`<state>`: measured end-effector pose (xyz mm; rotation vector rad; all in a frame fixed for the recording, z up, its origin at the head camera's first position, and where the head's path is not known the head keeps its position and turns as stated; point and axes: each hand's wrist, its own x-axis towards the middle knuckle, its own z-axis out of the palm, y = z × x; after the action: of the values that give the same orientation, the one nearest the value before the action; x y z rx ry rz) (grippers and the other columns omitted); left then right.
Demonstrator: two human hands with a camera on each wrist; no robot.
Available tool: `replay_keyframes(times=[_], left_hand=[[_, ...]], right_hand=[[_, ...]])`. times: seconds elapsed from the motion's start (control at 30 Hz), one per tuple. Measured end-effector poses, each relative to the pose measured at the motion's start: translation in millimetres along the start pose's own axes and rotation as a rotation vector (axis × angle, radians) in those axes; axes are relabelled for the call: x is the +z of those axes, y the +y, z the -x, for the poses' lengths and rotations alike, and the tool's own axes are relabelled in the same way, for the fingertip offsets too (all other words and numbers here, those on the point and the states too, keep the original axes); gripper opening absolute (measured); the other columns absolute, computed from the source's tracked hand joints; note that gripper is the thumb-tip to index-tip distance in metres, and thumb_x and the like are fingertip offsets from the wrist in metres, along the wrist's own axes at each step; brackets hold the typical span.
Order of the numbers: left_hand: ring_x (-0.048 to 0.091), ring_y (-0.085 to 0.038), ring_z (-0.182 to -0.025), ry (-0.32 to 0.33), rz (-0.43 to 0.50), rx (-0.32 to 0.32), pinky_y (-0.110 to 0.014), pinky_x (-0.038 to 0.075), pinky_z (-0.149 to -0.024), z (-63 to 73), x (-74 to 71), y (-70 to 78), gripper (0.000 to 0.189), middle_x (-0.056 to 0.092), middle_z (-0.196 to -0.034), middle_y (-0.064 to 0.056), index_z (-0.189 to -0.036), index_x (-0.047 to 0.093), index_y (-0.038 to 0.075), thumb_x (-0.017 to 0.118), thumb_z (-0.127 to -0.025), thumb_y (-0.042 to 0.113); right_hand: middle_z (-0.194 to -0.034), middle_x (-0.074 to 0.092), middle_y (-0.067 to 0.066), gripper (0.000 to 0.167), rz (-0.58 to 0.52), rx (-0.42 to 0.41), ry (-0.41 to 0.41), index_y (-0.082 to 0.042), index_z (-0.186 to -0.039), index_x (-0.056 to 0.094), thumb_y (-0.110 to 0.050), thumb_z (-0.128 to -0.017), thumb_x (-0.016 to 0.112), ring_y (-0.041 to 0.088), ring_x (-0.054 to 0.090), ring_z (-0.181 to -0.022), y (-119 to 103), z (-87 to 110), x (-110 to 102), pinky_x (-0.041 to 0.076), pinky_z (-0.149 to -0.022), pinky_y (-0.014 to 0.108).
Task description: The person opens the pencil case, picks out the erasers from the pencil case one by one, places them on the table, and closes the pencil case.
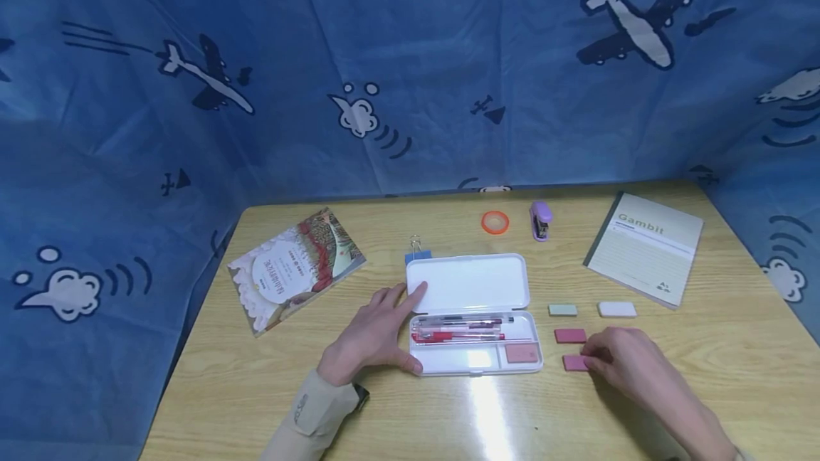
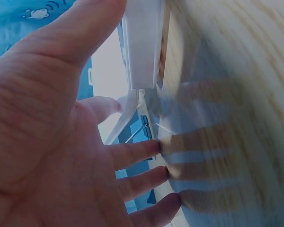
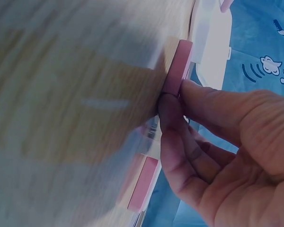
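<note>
An open white pencil case lies with its lid tipped back. Several pens are in its long compartment, and a pink eraser sits in the small right one. My left hand rests at the case's left side, fingers spread, with the index finger on the lid and the thumb at the front left corner. To the right of the case, my right hand pinches the end of a dark pink eraser between thumb and fingers, low over the table. Just behind it lies another dark pink eraser.
Farther back are a green eraser and a white eraser. A blue binder clip, an orange tape roll and a purple stapler stand behind the case. A notebook lies right, a patterned booklet left.
</note>
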<state>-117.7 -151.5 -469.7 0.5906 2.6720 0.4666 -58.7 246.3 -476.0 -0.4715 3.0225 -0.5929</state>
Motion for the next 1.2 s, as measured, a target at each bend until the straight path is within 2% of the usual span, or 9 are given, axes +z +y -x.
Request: replay_keyframes(times=[0.37,0.6,0.7,0.8,0.93,1.03,1.2], left_hand=[[0.023,-0.044,-0.152,0.007,0.003,-0.002,-0.064,0.033,-0.118,-0.5,-0.4,-0.6,0.14,0.02,-0.169,-0.019,-0.164,0.009,0.034,0.092,-0.055,0.061],[0.023,-0.044,-0.152,0.002,0.0,0.006,-0.064,0.033,-0.118,-0.2,-0.2,-0.1,0.14,0.02,-0.169,-0.019,-0.164,0.009,0.033,0.092,-0.056,0.061],[0.023,-0.044,-0.152,0.004,0.0,0.003,-0.064,0.033,-0.118,0.0,-0.4,0.0,0.139,0.02,-0.169,-0.019,-0.164,0.009,0.033,0.092,-0.056,0.061],[0.023,-0.044,-0.152,0.005,0.001,0.001,-0.064,0.033,-0.118,0.0,-0.3,-0.1,0.139,0.02,-0.169,-0.019,-0.164,0.009,0.033,0.092,-0.056,0.061],[0.023,-0.044,-0.152,0.003,-0.004,0.0,-0.063,0.033,-0.119,-0.7,0.6,-0.6,0.139,0.02,-0.169,-0.019,-0.164,0.008,0.034,0.092,-0.056,0.061],[0.022,-0.043,-0.153,-0.002,-0.002,-0.002,-0.063,0.032,-0.119,-1.1,0.8,-0.7,0.139,0.019,-0.169,-0.019,-0.164,0.008,0.034,0.092,-0.056,0.061],[0.022,-0.043,-0.153,-0.005,0.002,-0.005,-0.063,0.032,-0.119,-0.9,0.7,-0.7,0.14,0.019,-0.169,-0.019,-0.164,0.008,0.035,0.092,-0.056,0.061]], right_hand=[[-0.073,0.071,-0.006,0.013,-0.007,0.034,-0.024,-0.016,-0.078,0.075,-0.01,-0.075,0.086,0.01,0.06,-0.067,0.1,-2.3,-1.4,0.054,-0.063,0.037],[-0.074,0.07,-0.008,0.012,-0.033,0.073,-0.049,-0.016,-0.089,0.079,-0.018,-0.079,0.084,0.007,0.058,-0.066,-12.9,-8.7,-12.5,0.049,-0.059,0.03],[-0.082,0.074,-0.005,0.017,-0.03,0.014,-0.014,-0.018,-0.093,0.079,-0.019,-0.077,0.085,0.012,0.065,-0.071,-22.9,-13.7,-14.5,0.053,-0.062,0.034],[-0.09,0.076,-0.004,0.022,-0.002,-0.081,0.037,-0.019,-0.095,0.078,-0.019,-0.074,0.088,0.015,0.069,-0.08,-32.3,-17.8,-11.8,0.058,-0.069,0.038],[-0.088,0.073,-0.005,0.028,0.021,-0.164,0.063,-0.016,-0.097,0.077,-0.019,-0.071,0.089,0.01,0.063,-0.078,-42.0,-23.3,-4.1,0.056,-0.071,0.032],[-0.088,0.072,-0.006,0.031,0.033,-0.167,0.053,-0.016,-0.099,0.077,-0.019,-0.07,0.09,0.007,0.059,-0.078,-48.4,-26.4,0.9,0.053,-0.07,0.029],[-0.093,0.074,-0.004,0.034,0.053,-0.145,0.02,-0.018,-0.1,0.077,-0.02,-0.07,0.091,0.013,0.064,-0.085,-56.7,-31.0,5.6,0.056,-0.074,0.035]])
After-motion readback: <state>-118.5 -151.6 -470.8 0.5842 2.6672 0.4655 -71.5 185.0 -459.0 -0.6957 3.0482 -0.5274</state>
